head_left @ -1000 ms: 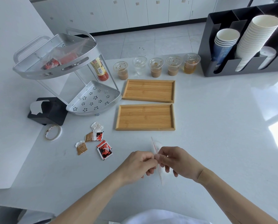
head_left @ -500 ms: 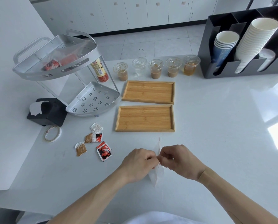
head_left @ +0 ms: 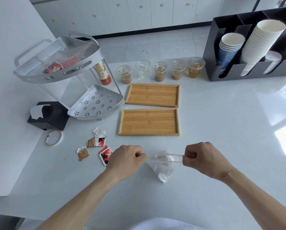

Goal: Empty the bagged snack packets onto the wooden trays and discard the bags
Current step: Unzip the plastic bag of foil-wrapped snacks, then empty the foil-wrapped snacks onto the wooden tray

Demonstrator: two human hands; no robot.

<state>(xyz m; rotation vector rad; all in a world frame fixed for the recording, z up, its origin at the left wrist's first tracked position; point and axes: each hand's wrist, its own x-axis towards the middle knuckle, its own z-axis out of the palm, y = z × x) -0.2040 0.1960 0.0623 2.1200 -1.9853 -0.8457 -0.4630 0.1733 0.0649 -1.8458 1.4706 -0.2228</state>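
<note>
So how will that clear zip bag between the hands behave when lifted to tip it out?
Likely floppy: the clear zip bag sags to a crumpled point below where the left hand and right hand pinch its mouth. Probably very light, holding only something small and white. The thin glossy film may be slippery, so a firm pinch seems wise.

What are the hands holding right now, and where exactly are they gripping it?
Both hold one clear zip bag. The left hand pinches the left end of its red-lined mouth; the right hand pinches the right end, stretching the mouth between them.
</note>
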